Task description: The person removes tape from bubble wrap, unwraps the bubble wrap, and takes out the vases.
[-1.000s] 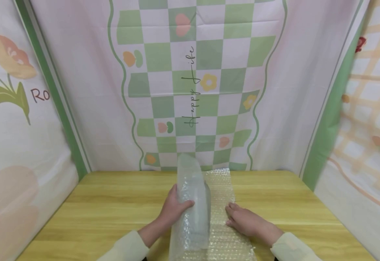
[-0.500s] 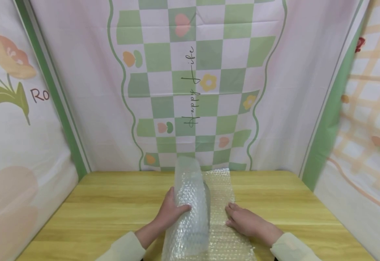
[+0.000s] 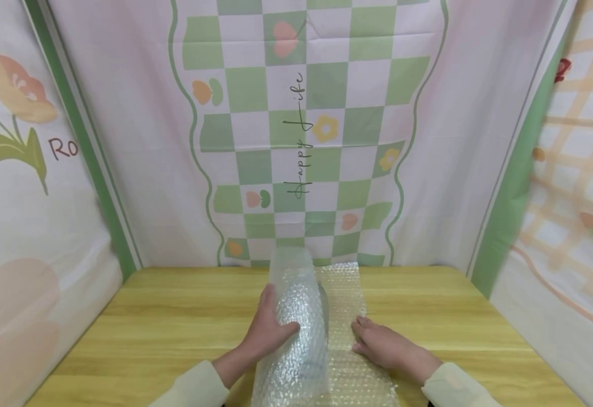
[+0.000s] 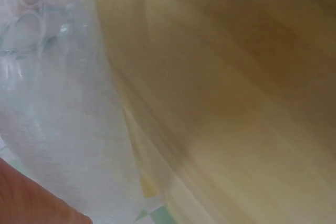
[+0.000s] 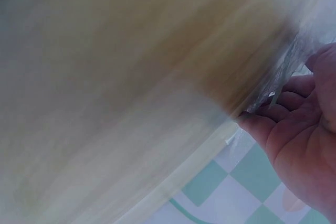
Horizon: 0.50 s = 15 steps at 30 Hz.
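A sheet of clear bubble wrap point(image 3: 344, 362) lies lengthwise before me, its left part folded up over a rounded, see-through object point(image 3: 324, 299). In the left wrist view a glass-like round rim point(image 4: 37, 27) shows through the wrap; most of the object is hidden. My left hand point(image 3: 271, 330) grips the folded part from the left, thumb across its top and fingers at its side. At the right edge of the sheet, my right hand point(image 3: 385, 342) pinches the wrap; the right wrist view shows film between its thumb and fingers.
A wood-grain table point(image 3: 174, 316) lies under everything. Behind it hangs a white cloth with green checks point(image 3: 327, 141), and printed cloths point(image 3: 16, 226) close off both sides. The wrap's far end reaches close to the table's back edge.
The folded part of the wrap has shifted left and lower, covering more of the object. My left hand has moved slightly with it; the right hand stays in place.
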{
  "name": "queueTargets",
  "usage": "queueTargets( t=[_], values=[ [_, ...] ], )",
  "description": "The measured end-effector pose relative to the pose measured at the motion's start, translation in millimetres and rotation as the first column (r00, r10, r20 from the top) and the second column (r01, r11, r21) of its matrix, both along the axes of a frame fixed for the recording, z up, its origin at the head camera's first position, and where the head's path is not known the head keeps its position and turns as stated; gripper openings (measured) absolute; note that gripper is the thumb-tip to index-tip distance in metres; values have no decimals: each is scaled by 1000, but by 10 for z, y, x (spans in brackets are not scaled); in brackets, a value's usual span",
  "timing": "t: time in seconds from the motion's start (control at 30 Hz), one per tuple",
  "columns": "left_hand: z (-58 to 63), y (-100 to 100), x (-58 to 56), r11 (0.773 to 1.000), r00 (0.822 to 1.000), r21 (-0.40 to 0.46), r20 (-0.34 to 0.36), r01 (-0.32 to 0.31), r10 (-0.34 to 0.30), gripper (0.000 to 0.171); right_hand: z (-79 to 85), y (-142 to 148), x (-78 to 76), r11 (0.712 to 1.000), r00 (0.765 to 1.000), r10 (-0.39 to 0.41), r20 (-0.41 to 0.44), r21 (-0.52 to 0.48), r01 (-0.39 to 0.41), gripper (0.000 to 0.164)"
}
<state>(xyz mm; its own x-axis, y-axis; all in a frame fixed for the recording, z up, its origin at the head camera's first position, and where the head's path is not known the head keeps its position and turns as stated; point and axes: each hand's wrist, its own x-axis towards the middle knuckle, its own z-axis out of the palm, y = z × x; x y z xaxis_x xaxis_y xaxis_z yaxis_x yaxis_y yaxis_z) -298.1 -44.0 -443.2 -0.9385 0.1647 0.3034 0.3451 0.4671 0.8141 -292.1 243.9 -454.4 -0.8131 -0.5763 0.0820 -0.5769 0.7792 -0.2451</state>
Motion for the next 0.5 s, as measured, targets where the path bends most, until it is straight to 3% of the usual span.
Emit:
queueTargets(
  t=[0.3, 0.5],
  values=[
    [69, 47, 21, 994, 997, -107, -72, 33, -41, 93, -4, 0, 3, 1000, 1000, -2, 6, 1, 2, 54],
    [107, 81, 35, 990, 994, -135, -92, 46, -59, 86, -6, -5, -9, 1000, 1000, -6, 17, -8, 6, 55]
  ],
)
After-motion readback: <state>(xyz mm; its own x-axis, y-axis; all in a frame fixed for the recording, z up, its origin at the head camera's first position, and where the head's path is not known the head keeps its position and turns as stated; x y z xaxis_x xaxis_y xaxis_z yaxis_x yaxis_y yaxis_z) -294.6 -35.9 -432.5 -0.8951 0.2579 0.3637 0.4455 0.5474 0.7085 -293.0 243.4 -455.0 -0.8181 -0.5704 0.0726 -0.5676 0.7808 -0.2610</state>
